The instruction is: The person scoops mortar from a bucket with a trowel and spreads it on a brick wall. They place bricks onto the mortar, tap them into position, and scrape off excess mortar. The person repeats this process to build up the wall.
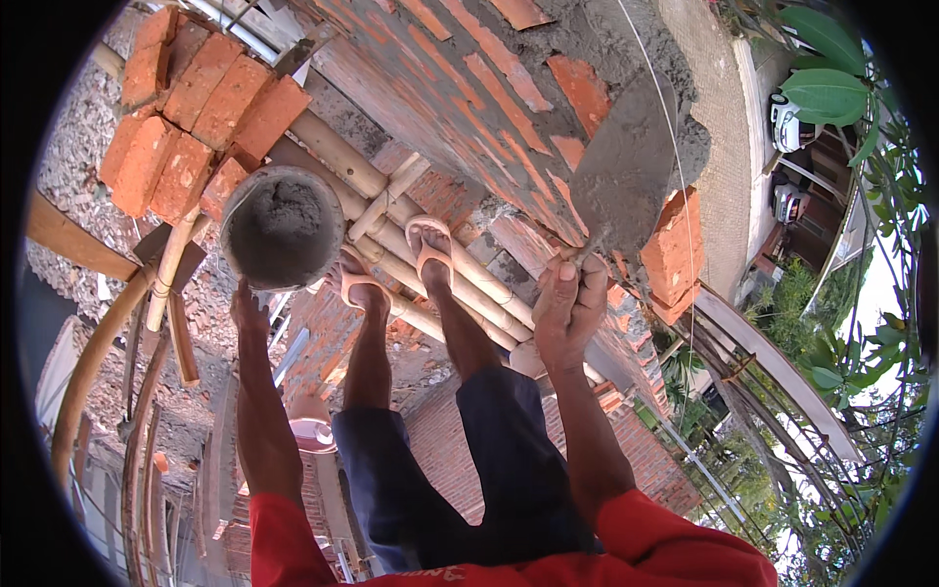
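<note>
A mason's trowel (621, 181) with a broad, mortar-smeared blade is in my right hand (570, 298), its fingers closed round the handle. The blade lies over the mortar bed (641, 64) on top of the brick wall (440, 78). At the left, my left hand (248, 305) grips the near rim of a round bucket (233, 245); its fingertips are partly hidden. Grey wet mortar (289, 210) shows inside the bucket. An orange brick (675, 259) sits at the wall's near end, just right of the trowel. A thin string (665, 108) runs along the wall top, across the blade.
Stacked orange bricks (196, 108) stand beyond the bucket. My sandalled feet (430, 256) rest on bamboo poles (479, 284), with rubble and brickwork far below. Wooden poles (93, 367) rise at the left. Leafy branches (831, 93) and a paved lane (724, 127) lie right of the wall.
</note>
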